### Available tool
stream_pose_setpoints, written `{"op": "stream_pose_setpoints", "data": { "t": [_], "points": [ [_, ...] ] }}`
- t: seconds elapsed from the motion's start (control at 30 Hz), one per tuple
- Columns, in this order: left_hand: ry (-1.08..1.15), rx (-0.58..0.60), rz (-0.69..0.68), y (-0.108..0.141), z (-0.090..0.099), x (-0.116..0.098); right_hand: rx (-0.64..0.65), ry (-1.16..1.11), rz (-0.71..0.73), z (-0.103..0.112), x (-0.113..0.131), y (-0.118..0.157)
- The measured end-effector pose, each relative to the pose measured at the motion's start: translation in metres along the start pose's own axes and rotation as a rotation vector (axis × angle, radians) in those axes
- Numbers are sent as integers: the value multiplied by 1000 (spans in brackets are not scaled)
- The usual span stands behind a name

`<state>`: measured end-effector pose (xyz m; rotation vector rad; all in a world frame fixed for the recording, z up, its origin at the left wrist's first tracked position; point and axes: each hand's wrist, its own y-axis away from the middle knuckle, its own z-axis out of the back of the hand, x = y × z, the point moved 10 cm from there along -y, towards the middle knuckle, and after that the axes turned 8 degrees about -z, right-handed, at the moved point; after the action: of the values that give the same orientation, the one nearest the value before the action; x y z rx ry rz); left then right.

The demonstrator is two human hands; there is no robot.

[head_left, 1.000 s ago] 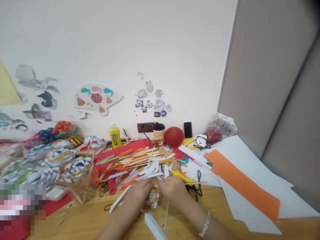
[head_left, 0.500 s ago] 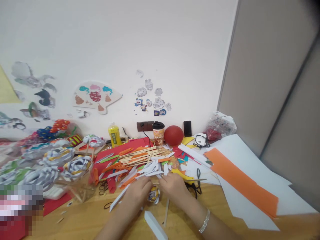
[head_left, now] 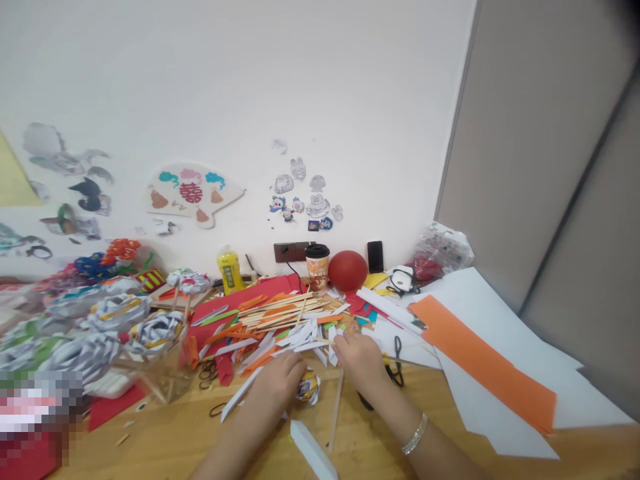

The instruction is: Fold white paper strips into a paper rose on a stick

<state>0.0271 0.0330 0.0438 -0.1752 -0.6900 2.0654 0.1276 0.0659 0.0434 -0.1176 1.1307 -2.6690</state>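
Note:
My left hand (head_left: 281, 380) is closed at the left side of a small folded paper piece (head_left: 309, 388) in white, yellow and grey; its fingertips are mostly hidden. To the right, my right hand (head_left: 359, 357) has its fingers pinched at a thin wooden stick (head_left: 324, 341) that points left over the paper pile. A loose white strip (head_left: 336, 410) lies on the table between my forearms, with a folded white strip (head_left: 313, 450) nearer the front edge. White, orange and green folded strips (head_left: 260, 347) and a heap of wooden sticks (head_left: 280, 313) spread beyond my hands.
Woven paper pieces (head_left: 117, 313) crowd the left. Behind stand a yellow bottle (head_left: 229, 270), a lidded cup (head_left: 317, 267), a red balloon (head_left: 347, 271) and a phone (head_left: 375, 257). Black-handled scissors (head_left: 398, 363) lie right of my right hand, before orange paper (head_left: 485, 363) on white sheets.
My right hand has moved right and slightly up, away from my left hand, with the stick at its fingers. My left hand has barely moved; more of the folded piece shows.

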Motion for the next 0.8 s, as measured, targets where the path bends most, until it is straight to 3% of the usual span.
{"op": "stream_pose_setpoints", "data": {
  "t": [0.57,0.67,0.8],
  "points": [
    [-108,123,37,3,-24,10,153,-6,-159,-3,-18,-4],
    [18,124,113,4,-25,15,198,-53,-166,-4,-11,-2],
    [227,100,361,8,-19,34,247,-103,-186,-5,-8,-1]
  ]
}}
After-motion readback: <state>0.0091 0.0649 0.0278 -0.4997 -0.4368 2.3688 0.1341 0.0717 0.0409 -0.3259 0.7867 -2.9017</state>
